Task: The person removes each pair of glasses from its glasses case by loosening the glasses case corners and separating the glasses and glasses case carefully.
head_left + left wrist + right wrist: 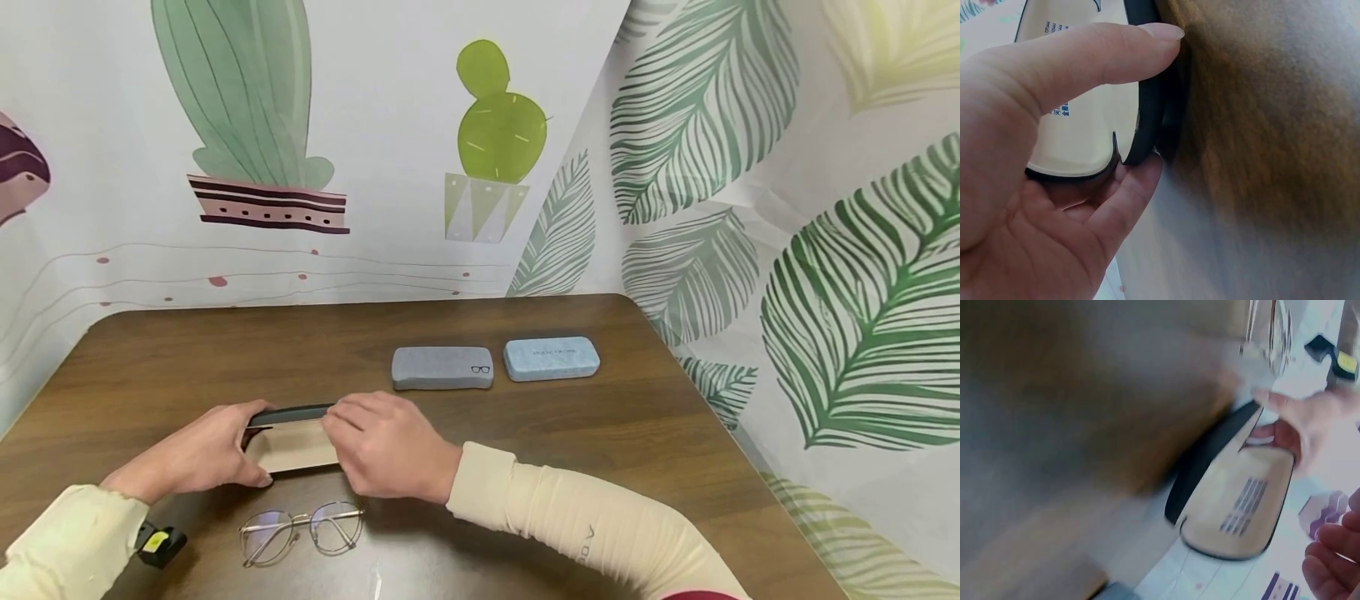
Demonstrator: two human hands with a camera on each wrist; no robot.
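Observation:
A black glasses case (292, 446) with a cream lining stands with its lid raised at the centre left. My left hand (195, 450) grips its left end, thumb along the front edge and fingers behind, as the left wrist view shows. Blue print marks the lining of the case (1247, 500) in the right wrist view. Close to the right end is my right hand (390, 446), fingers loosely curled; in the right wrist view they are apart from the case and hold nothing. Thin-framed round glasses (302, 518) lie in front of the case, temples unfolded.
Farther back on the wooden table (600, 450) lie a closed grey glasses case (442, 368) and a closed light blue one (551, 360), side by side. A wall covering (390, 125) with cacti and leaves rises behind the table's far edge.

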